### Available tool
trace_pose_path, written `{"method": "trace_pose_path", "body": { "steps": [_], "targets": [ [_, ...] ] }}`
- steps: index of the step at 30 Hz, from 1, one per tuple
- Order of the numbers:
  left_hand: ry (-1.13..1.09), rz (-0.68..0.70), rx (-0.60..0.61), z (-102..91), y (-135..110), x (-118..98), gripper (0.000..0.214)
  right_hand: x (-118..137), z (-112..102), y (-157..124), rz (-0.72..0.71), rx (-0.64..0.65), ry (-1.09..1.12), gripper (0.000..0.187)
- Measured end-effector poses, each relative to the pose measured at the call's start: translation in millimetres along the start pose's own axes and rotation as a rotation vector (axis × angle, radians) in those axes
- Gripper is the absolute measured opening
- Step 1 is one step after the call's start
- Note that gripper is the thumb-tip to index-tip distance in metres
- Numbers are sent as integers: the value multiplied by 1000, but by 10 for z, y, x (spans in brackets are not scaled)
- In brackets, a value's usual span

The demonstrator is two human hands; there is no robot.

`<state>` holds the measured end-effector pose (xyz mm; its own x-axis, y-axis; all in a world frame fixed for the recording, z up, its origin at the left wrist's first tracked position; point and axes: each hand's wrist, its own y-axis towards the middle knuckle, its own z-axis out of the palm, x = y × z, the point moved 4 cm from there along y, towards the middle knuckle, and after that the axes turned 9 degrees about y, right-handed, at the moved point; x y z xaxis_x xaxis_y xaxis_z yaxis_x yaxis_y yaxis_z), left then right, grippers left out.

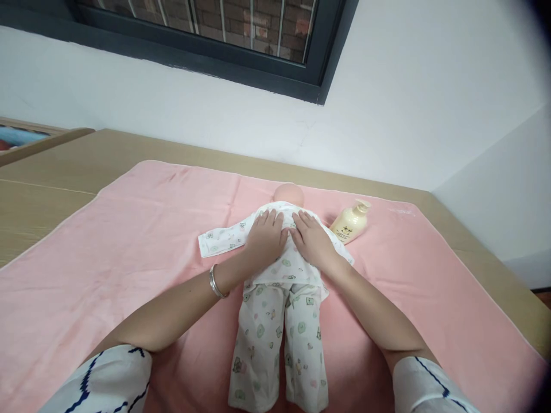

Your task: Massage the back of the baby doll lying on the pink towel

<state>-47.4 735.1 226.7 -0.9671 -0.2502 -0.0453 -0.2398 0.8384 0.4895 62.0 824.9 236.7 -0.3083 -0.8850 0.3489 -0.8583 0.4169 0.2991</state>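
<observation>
A baby doll [289, 194] in white printed pyjamas [275, 332] lies on a pink towel [129, 241], head away from me and legs toward me. My left hand [266, 236] rests flat on the doll's chest, fingers stretched out, a silver bangle on its wrist. My right hand [312, 240] lies flat beside it on the same shirt, fingers apart. The two hands almost touch at the middle of the chest. One shirt sleeve [219, 240] sticks out to the left.
A cream pump bottle [350, 223] lies on the towel just right of the doll's shoulder. The towel covers a wooden table [51, 178] against a white wall with a dark-framed window above.
</observation>
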Motion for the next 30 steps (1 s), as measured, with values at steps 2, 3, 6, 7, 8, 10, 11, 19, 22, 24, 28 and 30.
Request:
{"method": "trace_pose_path", "body": {
  "steps": [2, 3, 6, 7, 8, 10, 11, 19, 22, 24, 28, 30],
  "targets": [
    [62, 36, 32, -102, -83, -113, 44, 147, 38, -93, -11, 16, -62, 53],
    [84, 55, 45, -139, -116, -161, 43, 207, 54, -131, -33, 37, -80, 53],
    [81, 77, 61, -162, -119, -186, 41, 241, 63, -152, -80, 79, -65, 53],
    [63, 68, 60, -139, -83, -147, 40, 193, 53, -122, -67, 76, -35, 52],
    [42, 52, 62, -102, -35, -91, 41, 122, 43, -80, -41, 67, 3, 52],
    [0, 25, 91, -6, 70, 36, 45, -43, 34, 15, 23, 51, 80, 57],
    [-20, 12, 112, 41, 111, 91, 48, -112, 39, 54, 47, 47, 108, 61],
    [58, 79, 147, -23, -88, -103, 46, 127, 115, -110, 65, 5, 16, 55],
    [54, 118, 126, -86, -102, -151, 40, 199, 87, -157, 49, 20, 4, 52],
    [2, 108, 93, -75, -27, -83, 35, 118, 51, -110, 61, 30, 51, 52],
    [-36, 6, 76, 37, 128, 106, 43, -100, 15, 46, 50, 54, 147, 61],
    [-13, -22, 79, 60, 126, 109, 49, -107, 26, 68, 52, 35, 138, 62]
  ]
}}
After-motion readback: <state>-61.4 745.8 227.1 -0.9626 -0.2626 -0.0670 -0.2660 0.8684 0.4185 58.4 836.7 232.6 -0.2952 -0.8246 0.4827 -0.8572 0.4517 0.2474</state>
